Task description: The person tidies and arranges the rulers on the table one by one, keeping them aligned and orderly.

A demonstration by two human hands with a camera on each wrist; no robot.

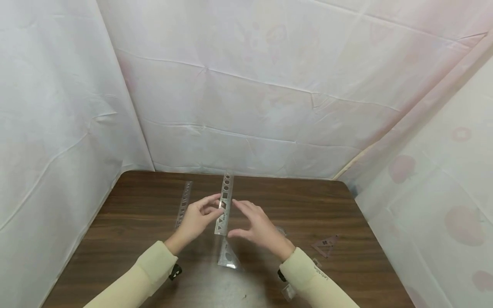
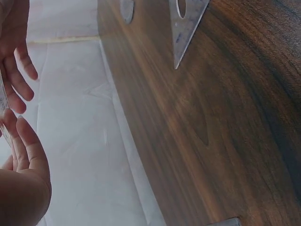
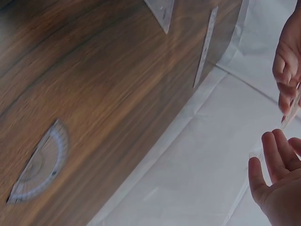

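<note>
My left hand (image 1: 215, 206) pinches a clear stencil ruler (image 1: 224, 205) with cut-out shapes and holds it tilted above the dark wooden table (image 1: 135, 222). Just right of the ruler, my right hand (image 1: 233, 218) has its fingers spread and straight and grips nothing. In the right wrist view the right hand (image 3: 273, 157) sits below the ruler's edge (image 3: 291, 110). In the left wrist view, only the left hand's fingers (image 2: 26, 146) show at the left edge.
A second clear ruler (image 1: 184, 204) lies flat at the back left. A clear triangle (image 1: 228, 256) lies below the hands, a tinted triangle (image 1: 325, 245) to the right. A protractor (image 3: 40, 165) lies by my right wrist. White sheets wall in the table.
</note>
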